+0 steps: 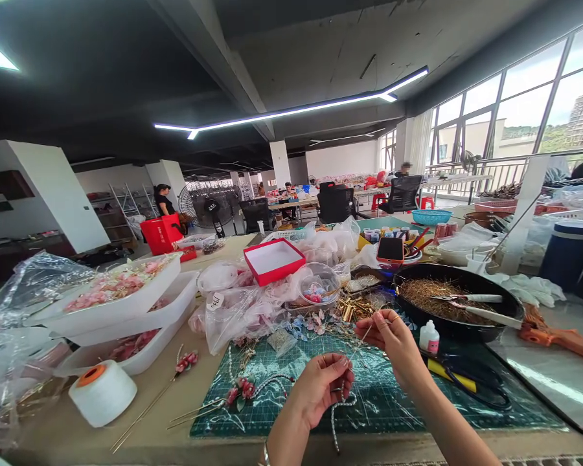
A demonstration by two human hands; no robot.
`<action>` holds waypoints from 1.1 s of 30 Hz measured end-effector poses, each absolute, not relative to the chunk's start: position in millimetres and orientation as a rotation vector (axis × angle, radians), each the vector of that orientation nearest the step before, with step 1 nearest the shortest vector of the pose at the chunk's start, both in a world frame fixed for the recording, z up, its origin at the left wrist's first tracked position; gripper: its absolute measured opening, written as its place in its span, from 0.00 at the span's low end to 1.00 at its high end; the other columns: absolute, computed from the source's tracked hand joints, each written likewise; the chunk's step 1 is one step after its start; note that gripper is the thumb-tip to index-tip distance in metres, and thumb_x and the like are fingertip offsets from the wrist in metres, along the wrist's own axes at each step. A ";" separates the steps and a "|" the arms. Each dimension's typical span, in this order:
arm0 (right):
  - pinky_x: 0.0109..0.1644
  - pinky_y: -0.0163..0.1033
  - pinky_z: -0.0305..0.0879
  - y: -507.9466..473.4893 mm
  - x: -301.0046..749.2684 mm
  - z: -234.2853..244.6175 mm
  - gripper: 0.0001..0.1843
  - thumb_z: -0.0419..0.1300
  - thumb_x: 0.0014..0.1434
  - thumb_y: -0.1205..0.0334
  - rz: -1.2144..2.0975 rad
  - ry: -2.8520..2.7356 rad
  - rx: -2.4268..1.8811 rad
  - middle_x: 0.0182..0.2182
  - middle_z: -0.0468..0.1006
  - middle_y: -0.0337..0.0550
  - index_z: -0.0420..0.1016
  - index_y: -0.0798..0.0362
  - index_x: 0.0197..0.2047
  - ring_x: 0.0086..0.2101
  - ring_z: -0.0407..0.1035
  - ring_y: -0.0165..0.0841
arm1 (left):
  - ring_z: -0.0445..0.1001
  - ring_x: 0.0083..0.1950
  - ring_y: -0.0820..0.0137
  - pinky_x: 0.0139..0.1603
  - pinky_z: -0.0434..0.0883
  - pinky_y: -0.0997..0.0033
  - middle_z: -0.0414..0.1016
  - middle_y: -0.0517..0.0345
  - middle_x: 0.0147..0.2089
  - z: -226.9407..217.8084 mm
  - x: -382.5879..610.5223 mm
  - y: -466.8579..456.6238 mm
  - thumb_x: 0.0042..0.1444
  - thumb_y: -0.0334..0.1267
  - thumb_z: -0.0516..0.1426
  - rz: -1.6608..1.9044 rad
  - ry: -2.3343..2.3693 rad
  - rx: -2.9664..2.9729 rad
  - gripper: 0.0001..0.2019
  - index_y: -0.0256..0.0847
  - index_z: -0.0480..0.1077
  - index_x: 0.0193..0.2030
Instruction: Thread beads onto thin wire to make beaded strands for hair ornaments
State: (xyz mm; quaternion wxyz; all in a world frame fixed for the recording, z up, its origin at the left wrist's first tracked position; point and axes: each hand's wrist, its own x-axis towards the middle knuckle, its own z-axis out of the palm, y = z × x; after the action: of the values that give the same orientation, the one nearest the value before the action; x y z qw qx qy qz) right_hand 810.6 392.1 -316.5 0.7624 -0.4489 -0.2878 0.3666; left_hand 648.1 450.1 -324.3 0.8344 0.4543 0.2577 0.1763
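My left hand (pixel 320 387) is closed over the green cutting mat, its thumb and fingers pinched together. From it hangs a beaded strand (pixel 342 404) of small silvery beads. My right hand (pixel 391 338), higher and to the right, pinches a thin pale wire or thread (pixel 360 344) that runs down to the left fingertips. Whether it is wire or thread I cannot tell. On the cutting mat (pixel 267 424) to the left lies a hairpin (pixel 241 391) with red-pink flowers and beaded strands. A similar flower hairpin (pixel 186 362) rests on the table beside the mat.
At left stand a white thread cone (pixel 103 393) and stacked tubs (pixel 126 304) of pink flowers. To the right are a glue bottle (pixel 429 338), black-handled scissors (pixel 486 388) and a black pan (pixel 401 298) of brass-coloured pins. A red box (pixel 274 261) sits behind the mat.
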 end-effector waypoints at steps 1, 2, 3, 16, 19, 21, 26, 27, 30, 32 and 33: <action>0.36 0.47 0.68 391.9 811.0 -317.2 0.12 0.54 0.51 0.48 0.812 -0.613 -0.966 0.27 0.77 0.40 0.60 0.46 0.30 0.32 0.73 0.40 | 0.68 0.26 0.77 0.30 0.63 0.75 0.71 0.58 0.26 -325.7 647.6 449.7 0.45 0.39 0.60 0.378 0.536 0.956 0.08 0.36 0.69 0.29; 0.37 0.48 0.68 391.7 811.4 -317.7 0.13 0.55 0.51 0.47 0.826 -0.601 -0.956 0.28 0.77 0.41 0.60 0.46 0.30 0.32 0.73 0.41 | 0.68 0.27 0.76 0.31 0.63 0.75 0.71 0.58 0.27 -326.9 647.1 449.3 0.45 0.39 0.60 0.383 0.525 0.954 0.08 0.36 0.69 0.28; 0.38 0.49 0.68 391.5 811.7 -318.0 0.13 0.55 0.50 0.47 0.838 -0.590 -0.947 0.28 0.77 0.41 0.60 0.46 0.30 0.32 0.72 0.41 | 0.69 0.29 0.75 0.33 0.63 0.74 0.71 0.57 0.27 -328.0 646.7 449.0 0.46 0.38 0.60 0.389 0.516 0.954 0.08 0.35 0.69 0.28; 0.32 0.42 0.68 394.1 814.4 -313.7 0.12 0.56 0.50 0.49 0.872 -0.560 -0.863 0.21 0.69 0.33 0.61 0.47 0.27 0.21 0.64 0.30 | 0.67 0.28 0.76 0.28 0.63 0.76 0.70 0.56 0.27 -327.5 645.0 447.4 0.47 0.37 0.59 0.373 0.500 1.021 0.07 0.35 0.70 0.29; 0.30 0.41 0.68 393.8 814.4 -311.7 0.11 0.57 0.50 0.50 0.875 -0.563 -0.860 0.21 0.69 0.33 0.61 0.47 0.28 0.21 0.63 0.30 | 0.69 0.29 0.75 0.29 0.64 0.77 0.71 0.55 0.27 -325.3 645.2 446.2 0.46 0.37 0.60 0.346 0.535 1.006 0.07 0.35 0.70 0.30; 0.29 0.40 0.67 393.8 814.4 -310.5 0.11 0.57 0.50 0.50 0.879 -0.564 -0.858 0.21 0.69 0.33 0.62 0.47 0.28 0.21 0.63 0.30 | 0.69 0.29 0.76 0.30 0.64 0.77 0.71 0.55 0.27 -324.3 645.4 445.3 0.47 0.37 0.60 0.330 0.556 0.999 0.07 0.35 0.70 0.30; 0.30 0.40 0.67 394.9 815.8 -308.9 0.11 0.57 0.50 0.51 0.891 -0.566 -0.849 0.20 0.68 0.32 0.61 0.47 0.28 0.21 0.62 0.29 | 0.70 0.30 0.75 0.31 0.65 0.76 0.73 0.54 0.29 -324.5 645.1 444.5 0.47 0.38 0.59 0.307 0.571 1.003 0.08 0.35 0.70 0.31; 0.30 0.40 0.67 395.0 816.2 -308.7 0.11 0.57 0.50 0.51 0.893 -0.567 -0.849 0.20 0.68 0.32 0.61 0.47 0.27 0.21 0.62 0.29 | 0.70 0.30 0.75 0.31 0.65 0.76 0.73 0.54 0.29 -324.9 645.1 444.4 0.47 0.38 0.59 0.305 0.570 1.001 0.07 0.35 0.70 0.31; 0.29 0.40 0.67 395.1 816.8 -307.9 0.11 0.58 0.49 0.51 0.899 -0.572 -0.847 0.20 0.68 0.33 0.62 0.48 0.28 0.21 0.62 0.29 | 0.69 0.29 0.76 0.32 0.65 0.77 0.72 0.56 0.28 -326.7 645.3 443.8 0.47 0.36 0.59 0.313 0.556 0.982 0.07 0.35 0.70 0.30; 0.29 0.40 0.67 395.4 817.0 -307.5 0.12 0.58 0.49 0.50 0.905 -0.577 -0.844 0.20 0.68 0.33 0.62 0.48 0.28 0.20 0.62 0.29 | 0.69 0.28 0.77 0.32 0.65 0.77 0.71 0.57 0.28 -328.1 645.8 442.9 0.47 0.36 0.59 0.327 0.544 0.973 0.06 0.35 0.70 0.30; 0.29 0.41 0.67 395.7 817.0 -307.5 0.12 0.58 0.49 0.50 0.906 -0.579 -0.842 0.20 0.68 0.33 0.62 0.48 0.28 0.20 0.62 0.29 | 0.69 0.28 0.77 0.32 0.65 0.76 0.71 0.57 0.28 -328.7 646.2 442.5 0.47 0.36 0.59 0.329 0.535 0.975 0.06 0.35 0.70 0.30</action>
State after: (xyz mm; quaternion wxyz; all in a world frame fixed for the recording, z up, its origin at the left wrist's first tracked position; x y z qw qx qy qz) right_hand 817.0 395.7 -307.5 0.7755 -0.3892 -0.2677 0.4188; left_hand 646.2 442.5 -328.7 0.8364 0.4608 0.2530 0.1552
